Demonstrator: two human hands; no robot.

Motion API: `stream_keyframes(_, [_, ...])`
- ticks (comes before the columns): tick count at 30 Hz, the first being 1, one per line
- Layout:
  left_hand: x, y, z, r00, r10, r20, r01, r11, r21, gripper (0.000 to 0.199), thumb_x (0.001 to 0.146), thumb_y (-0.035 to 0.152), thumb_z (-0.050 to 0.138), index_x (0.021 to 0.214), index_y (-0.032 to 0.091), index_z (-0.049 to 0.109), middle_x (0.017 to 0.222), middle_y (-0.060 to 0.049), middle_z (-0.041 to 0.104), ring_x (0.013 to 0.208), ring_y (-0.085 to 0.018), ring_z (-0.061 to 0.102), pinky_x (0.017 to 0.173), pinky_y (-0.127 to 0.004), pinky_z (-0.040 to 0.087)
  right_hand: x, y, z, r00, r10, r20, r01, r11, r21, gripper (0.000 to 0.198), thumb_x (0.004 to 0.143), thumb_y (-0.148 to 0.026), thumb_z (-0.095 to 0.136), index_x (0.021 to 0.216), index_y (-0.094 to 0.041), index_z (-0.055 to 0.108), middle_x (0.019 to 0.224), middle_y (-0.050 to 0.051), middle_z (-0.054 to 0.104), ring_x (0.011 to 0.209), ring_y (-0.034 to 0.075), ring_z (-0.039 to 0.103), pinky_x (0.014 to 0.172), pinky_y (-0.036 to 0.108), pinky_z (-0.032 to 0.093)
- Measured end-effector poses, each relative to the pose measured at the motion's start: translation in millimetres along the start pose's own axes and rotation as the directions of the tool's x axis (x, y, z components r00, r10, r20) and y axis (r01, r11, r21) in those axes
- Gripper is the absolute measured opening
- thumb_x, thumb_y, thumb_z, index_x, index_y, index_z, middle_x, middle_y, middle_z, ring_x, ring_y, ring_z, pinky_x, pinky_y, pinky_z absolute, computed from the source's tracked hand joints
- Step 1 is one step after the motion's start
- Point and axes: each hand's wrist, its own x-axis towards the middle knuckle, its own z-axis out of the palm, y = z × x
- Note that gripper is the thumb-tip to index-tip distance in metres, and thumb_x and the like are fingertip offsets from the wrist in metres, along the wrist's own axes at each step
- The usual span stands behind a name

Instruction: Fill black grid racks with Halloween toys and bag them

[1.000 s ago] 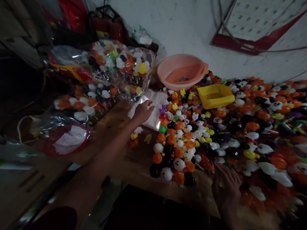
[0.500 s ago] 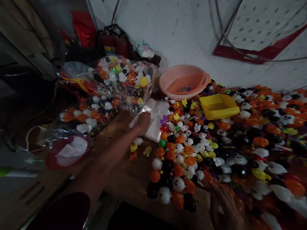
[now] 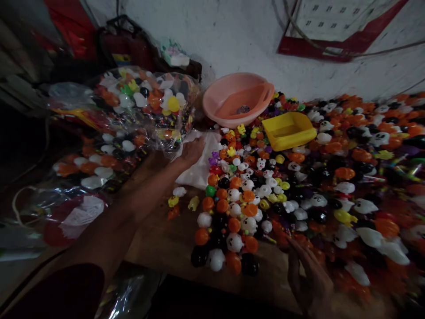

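My left hand (image 3: 192, 151) reaches across to a stack of flat clear plastic bags (image 3: 194, 173) and rests on its upper part. Its fingers are dark and blurred, so their grip cannot be made out. At the lower right, my right hand (image 3: 308, 277) lies at the near edge of a heap of small Halloween toys (image 3: 318, 201), fingers stretched out and thumb apart. Between the hands, white, orange and black round toys (image 3: 234, 243) sit in neat rows on the wooden table (image 3: 156, 239). A few loose toys (image 3: 193, 203) lie left of the rows.
A pink basin (image 3: 217, 113) and a yellow scoop (image 3: 292, 141) stand behind the rows. Filled clear bags of toys (image 3: 146, 99) crowd the left back, with a red round container (image 3: 61, 228) nearer. Fire extinguishers (image 3: 129, 48) stand by the wall.
My view has shifted, so the scene sits further left and higher. My left hand has slid slightly right over the plastic bags. My right hand stays near the heap's edge.
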Motion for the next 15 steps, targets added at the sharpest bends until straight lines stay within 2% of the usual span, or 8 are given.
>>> stream_keyframes(3, [2, 25, -22, 0.996, 0.064, -0.067, -0.067, 0.997, -0.034, 0.043, 0.109, 0.039, 0.026, 0.137, 0.016, 0.05, 0.13, -0.017, 0.063, 0.12, -0.03, 0.063, 0.098, -0.041, 0.048, 27, -5, -8, 0.999, -0.026, -0.034, 0.025, 0.999, -0.027, 0.03, 0.095, -0.015, 0.057, 0.122, -0.021, 0.069, 0.095, 0.005, 0.079, 0.081, 0.018, 0.076, 0.073, 0.027, 0.062])
stream_keyframes(6, [-1, 31, -22, 0.995, 0.05, -0.088, -0.056, 0.997, -0.056, 0.041, 0.107, 0.043, 0.036, 0.136, 0.018, 0.052, 0.131, -0.016, 0.062, 0.126, -0.032, 0.057, 0.102, -0.042, 0.045, 55, -21, -13, 0.998, -0.038, -0.044, 0.038, 0.999, -0.001, 0.031, 0.095, -0.013, 0.058, 0.122, -0.022, 0.069, 0.095, 0.004, 0.079, 0.082, 0.017, 0.076, 0.078, 0.027, 0.062])
stream_keyframes(9, [-10, 11, 0, 0.998, -0.034, -0.051, 0.032, 0.999, -0.044, 0.036, 0.102, 0.033, 0.052, 0.13, 0.011, 0.056, 0.133, -0.021, 0.06, 0.131, -0.035, 0.052, 0.106, -0.047, 0.043, 66, -37, -14, 0.996, -0.084, -0.04, 0.084, 0.996, 0.013, 0.03, 0.095, -0.011, 0.056, 0.121, -0.021, 0.068, 0.097, 0.005, 0.079, 0.086, 0.017, 0.076, 0.08, 0.026, 0.062])
stream_keyframes(11, [-16, -10, 20, 0.997, -0.074, -0.009, 0.074, 0.997, -0.028, 0.031, 0.099, 0.031, 0.058, 0.122, 0.011, 0.061, 0.128, -0.018, 0.062, 0.125, -0.032, 0.056, 0.105, -0.05, 0.046, 60, -42, -13, 0.992, -0.125, -0.031, 0.125, 0.992, -0.005, 0.03, 0.096, -0.012, 0.055, 0.121, -0.02, 0.068, 0.097, 0.005, 0.079, 0.088, 0.017, 0.077, 0.079, 0.026, 0.062])
stream_keyframes(15, [-18, -39, 40, 1.0, -0.009, 0.021, 0.01, 1.0, -0.024, 0.027, 0.098, 0.037, 0.063, 0.113, 0.015, 0.065, 0.124, -0.01, 0.063, 0.117, -0.026, 0.059, 0.101, -0.048, 0.051, 37, -33, -12, 0.993, -0.117, -0.021, 0.117, 0.993, -0.035, 0.033, 0.095, -0.013, 0.056, 0.125, -0.021, 0.067, 0.095, 0.005, 0.079, 0.084, 0.018, 0.077, 0.078, 0.026, 0.062])
